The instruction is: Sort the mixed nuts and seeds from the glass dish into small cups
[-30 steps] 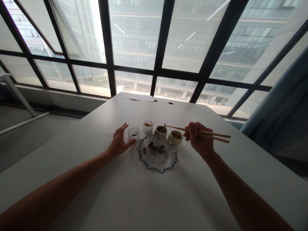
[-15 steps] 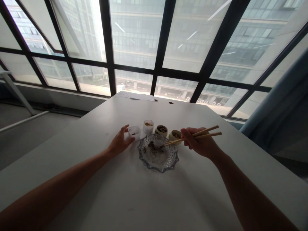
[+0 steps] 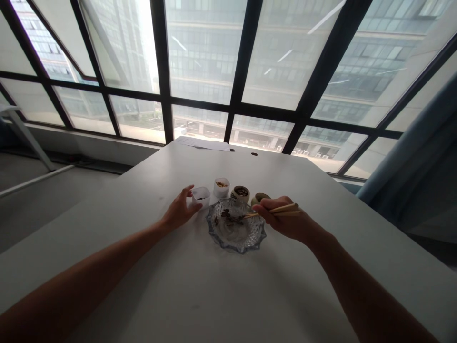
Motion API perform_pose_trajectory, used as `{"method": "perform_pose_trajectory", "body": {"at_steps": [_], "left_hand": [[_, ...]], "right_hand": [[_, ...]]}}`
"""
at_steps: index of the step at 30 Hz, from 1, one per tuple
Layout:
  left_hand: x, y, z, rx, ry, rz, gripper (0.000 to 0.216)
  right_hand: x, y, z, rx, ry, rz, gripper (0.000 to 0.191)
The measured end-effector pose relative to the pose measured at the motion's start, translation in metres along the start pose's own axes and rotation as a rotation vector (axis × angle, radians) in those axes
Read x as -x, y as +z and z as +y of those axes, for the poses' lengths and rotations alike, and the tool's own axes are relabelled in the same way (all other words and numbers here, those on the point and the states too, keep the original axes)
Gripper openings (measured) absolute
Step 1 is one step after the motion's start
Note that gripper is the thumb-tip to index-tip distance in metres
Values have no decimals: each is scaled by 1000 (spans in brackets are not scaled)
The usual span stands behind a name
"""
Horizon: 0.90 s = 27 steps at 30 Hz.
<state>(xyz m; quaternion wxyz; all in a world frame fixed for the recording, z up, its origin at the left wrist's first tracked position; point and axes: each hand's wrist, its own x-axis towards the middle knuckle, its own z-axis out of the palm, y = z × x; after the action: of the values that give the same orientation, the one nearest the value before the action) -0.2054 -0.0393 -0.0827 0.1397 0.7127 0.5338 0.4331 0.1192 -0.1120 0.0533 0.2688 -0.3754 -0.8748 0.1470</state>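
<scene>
A scalloped glass plate (image 3: 236, 237) with dark bits of food lies on the white table (image 3: 221, 290). My right hand (image 3: 285, 220) is closed round a pair of wooden chopsticks (image 3: 276, 210), whose tips reach down into the plate's food. My left hand (image 3: 179, 209) rests on the table with fingers apart, its fingertips against a small white square cup (image 3: 201, 195). Behind the plate stand a second white square cup (image 3: 222, 186), a round bowl (image 3: 240, 193) with dark contents and another round bowl (image 3: 261, 196), partly hidden by my right hand.
Sheets of paper (image 3: 207, 143) lie at the table's far edge, near two round holes (image 3: 254, 154) in the tabletop. A wall of large windows with black frames (image 3: 235, 102) rises behind. A blue curtain (image 3: 417, 157) hangs at the right.
My right hand swung the chopsticks down from above the bowls until their tips sit in the glass plate. My left hand stayed beside the white cup.
</scene>
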Motion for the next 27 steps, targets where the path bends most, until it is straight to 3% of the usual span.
{"method": "perform_pose_trajectory", "body": {"at_steps": [8,13,16,21,27], "left_hand": [[0,1,0,-11,15,6,73],[0,0,0,-13,15,-8,73],[0,0,2,1,34,11,72],[1,-1,7,80,163,63,66],[2,-2,11,144,153,58,68]], "right_hand": [[1,7,-14,29,-26,-69,52],[1,1,-12,-16,-10,-16,52],[0,-3,-4,-135,62,117,52],[-6,-9,10,-400,263,541,57],[-4,-1,8,-388,230,644,55]]}}
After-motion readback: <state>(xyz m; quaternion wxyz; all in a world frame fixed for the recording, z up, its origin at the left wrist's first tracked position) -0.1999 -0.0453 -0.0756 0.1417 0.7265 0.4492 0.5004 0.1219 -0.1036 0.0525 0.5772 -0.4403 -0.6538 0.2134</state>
